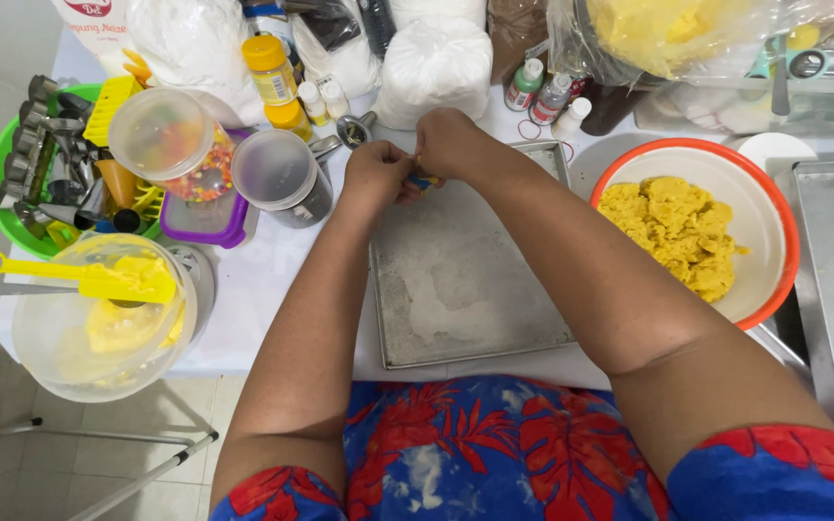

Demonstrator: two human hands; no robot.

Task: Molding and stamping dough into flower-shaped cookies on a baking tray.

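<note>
Head view: both hands meet over the far edge of the floured tray (465,280) — left hand (376,174) and right hand (451,143) pinching a small blue-and-yellow piece (424,179) between fingertips. Best kept low above the tray; dough bowl (774,222) sits right of the pinch.

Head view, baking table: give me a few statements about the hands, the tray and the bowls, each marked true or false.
1. Both hands meet over the far edge of the floured rectangular metal baking tray. True.
2. The left hand and right hand pinch a small yellow and blue item between them. True.
3. The orange-rimmed white bowl holds green dough. False: the dough is yellow.
4. The yellow plastic scraper lies in the baking tray. False: it rests across the clear plastic bowl on the left.
5. The tray holds rows of shaped cookies. False: only flour shows.
</note>
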